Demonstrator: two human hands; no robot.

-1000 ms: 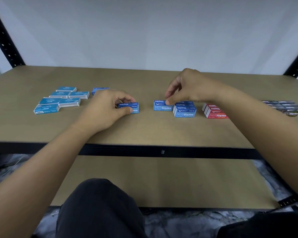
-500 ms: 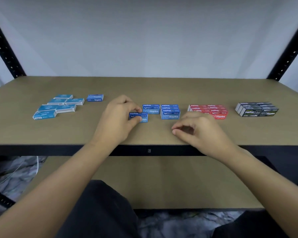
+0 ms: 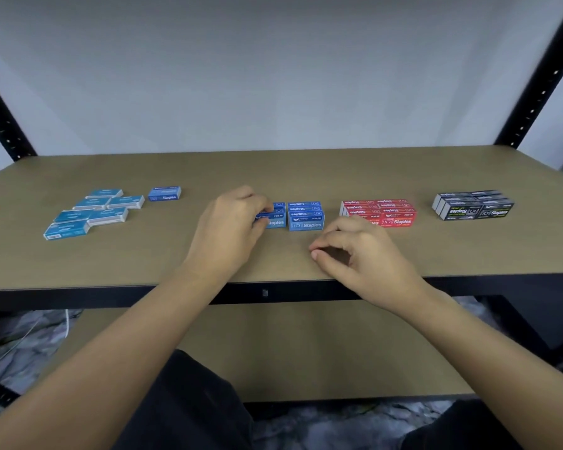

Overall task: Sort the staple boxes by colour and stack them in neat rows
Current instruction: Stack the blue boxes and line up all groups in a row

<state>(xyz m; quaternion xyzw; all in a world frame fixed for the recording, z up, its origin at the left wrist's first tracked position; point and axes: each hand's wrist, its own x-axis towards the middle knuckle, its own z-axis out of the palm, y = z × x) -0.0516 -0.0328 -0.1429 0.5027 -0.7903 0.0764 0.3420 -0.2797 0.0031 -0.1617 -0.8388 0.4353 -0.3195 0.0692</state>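
Note:
My left hand [image 3: 229, 222] grips a dark blue staple box [image 3: 271, 216] and holds it on top of another dark blue box, right beside the stacked dark blue boxes [image 3: 305, 216] at the table's middle. My right hand [image 3: 359, 254] rests near the front edge with loosely curled fingers and holds nothing. Red boxes [image 3: 379, 212] form a stacked row to the right. Black boxes [image 3: 473, 205] form another row further right. One dark blue box [image 3: 165, 193] lies alone at the left. Several light blue boxes [image 3: 93, 212] lie scattered at the far left.
The tan table [image 3: 273, 170] runs the full width, with a black front edge [image 3: 78, 295]. Black perforated rack posts [image 3: 540, 79] rise at both back corners. A lower shelf [image 3: 290, 345] and my dark-clothed knees lie below.
My left hand has carried the dark blue box rightward and back onto the box beside the stack. My right hand has withdrawn from the blue boxes to the front edge.

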